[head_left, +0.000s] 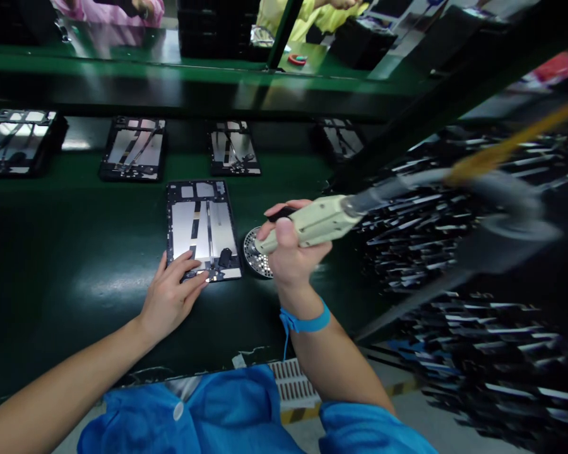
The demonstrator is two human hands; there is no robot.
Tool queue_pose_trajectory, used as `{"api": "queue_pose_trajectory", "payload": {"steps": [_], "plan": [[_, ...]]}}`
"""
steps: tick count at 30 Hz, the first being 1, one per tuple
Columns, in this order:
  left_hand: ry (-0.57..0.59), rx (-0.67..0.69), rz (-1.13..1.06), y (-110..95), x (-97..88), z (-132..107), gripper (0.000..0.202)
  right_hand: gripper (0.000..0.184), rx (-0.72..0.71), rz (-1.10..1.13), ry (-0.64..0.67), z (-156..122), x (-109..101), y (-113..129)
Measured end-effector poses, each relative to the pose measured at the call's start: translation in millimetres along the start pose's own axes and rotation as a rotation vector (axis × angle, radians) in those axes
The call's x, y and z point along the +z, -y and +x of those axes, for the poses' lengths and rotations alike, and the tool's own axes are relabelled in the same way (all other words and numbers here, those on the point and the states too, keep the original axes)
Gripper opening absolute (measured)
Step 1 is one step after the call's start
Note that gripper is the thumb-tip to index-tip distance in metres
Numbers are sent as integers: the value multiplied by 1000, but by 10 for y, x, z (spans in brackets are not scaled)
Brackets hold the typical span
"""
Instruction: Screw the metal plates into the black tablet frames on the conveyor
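An opened tablet (182, 230), its silver inside facing up in a black frame, lies on the dark green bench. My left hand (170, 295) rests on its lower left part, fingers stretched out and apart, with fingertips near the bottom edge. In my right hand (291, 255) is a pale green electric screwdriver (324, 221), gripped round its body. Its front end points down and left over a round metal dish full of holes (250, 255), just right of the tablet. Whether its tip touches the dish is hidden by my hand.
Along the back lie more opened tablets, one at left (14, 142), one nearer the middle (132, 148), one (234, 148) and one at right (341, 139). Racks of dark panels (492, 353) stand at right. A grey cable (388, 189) trails from the screwdriver. People work beyond the bench.
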State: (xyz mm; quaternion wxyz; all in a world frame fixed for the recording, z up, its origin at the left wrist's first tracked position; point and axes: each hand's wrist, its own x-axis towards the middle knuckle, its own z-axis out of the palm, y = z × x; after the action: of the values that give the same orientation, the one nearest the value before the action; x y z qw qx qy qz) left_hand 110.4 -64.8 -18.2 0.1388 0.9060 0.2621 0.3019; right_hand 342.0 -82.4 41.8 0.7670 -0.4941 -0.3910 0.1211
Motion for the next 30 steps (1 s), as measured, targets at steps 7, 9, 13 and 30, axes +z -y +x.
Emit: {"api": "queue_pose_trajectory", "payload": {"steps": [7, 9, 13, 30], "plan": [[20, -17, -24, 15, 18, 19, 20, 32, 74, 136, 329, -411, 252, 267], [24, -13, -25, 7, 11, 23, 20, 32, 73, 132, 358, -474, 289, 248], [30, -16, -10, -23, -7, 47, 19, 30, 93, 182, 364, -483, 293, 190], [14, 14, -13, 37, 13, -18, 20, 26, -71, 35, 135, -223, 105, 109]]}}
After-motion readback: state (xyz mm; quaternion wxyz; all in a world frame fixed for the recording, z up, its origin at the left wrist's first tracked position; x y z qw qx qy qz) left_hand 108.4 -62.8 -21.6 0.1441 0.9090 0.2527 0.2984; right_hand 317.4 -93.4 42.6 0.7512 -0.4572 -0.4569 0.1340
